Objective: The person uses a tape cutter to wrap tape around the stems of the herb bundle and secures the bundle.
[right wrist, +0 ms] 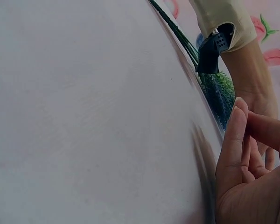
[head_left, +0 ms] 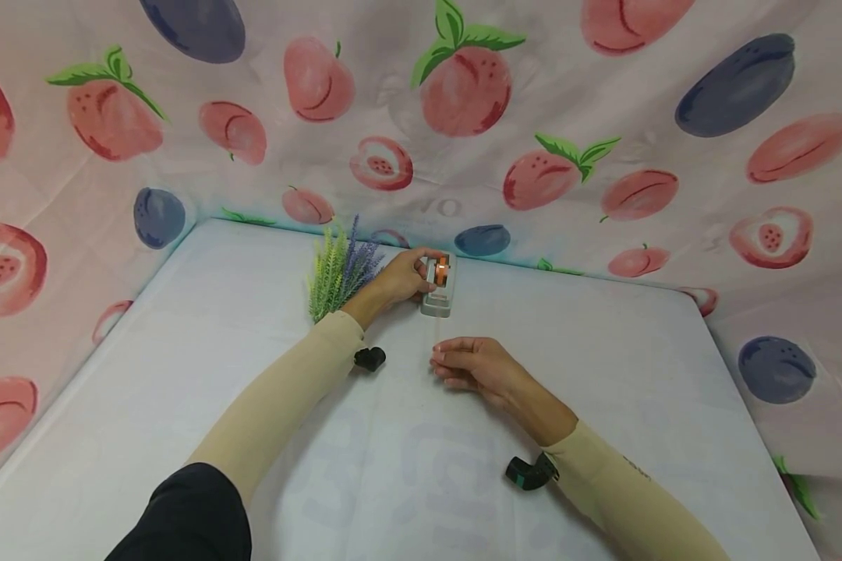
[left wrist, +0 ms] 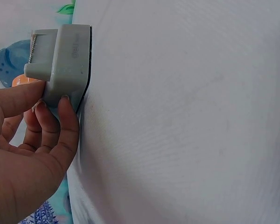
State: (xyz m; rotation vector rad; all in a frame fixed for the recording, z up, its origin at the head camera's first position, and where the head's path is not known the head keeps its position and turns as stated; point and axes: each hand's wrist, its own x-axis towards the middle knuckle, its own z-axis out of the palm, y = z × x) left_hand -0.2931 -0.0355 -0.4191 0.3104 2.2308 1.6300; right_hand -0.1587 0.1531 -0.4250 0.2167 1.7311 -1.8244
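Note:
A grey tape dispenser (head_left: 436, 306) with an orange tape core (head_left: 441, 271) stands towards the back of the table. My left hand (head_left: 401, 276) grips its left side, thumb and fingers around the body, as the left wrist view also shows with the dispenser's toothed cutter (left wrist: 33, 49). Nearer to me, my right hand (head_left: 482, 368) pinches with thumb and index finger. A faint see-through strip of tape (head_left: 436, 330) runs from the dispenser's front down to these fingertips. In the right wrist view the pinching fingers (right wrist: 235, 140) show, but the clear tape hardly does.
A bunch of artificial lavender (head_left: 337, 273), yellow-green and purple, lies just left of my left hand. The white-covered table (head_left: 182, 374) ends at a fruit-printed cloth (head_left: 407, 93) behind it. A black wrist camera (head_left: 531, 472) sits at my right sleeve, another (head_left: 369, 358) at my left.

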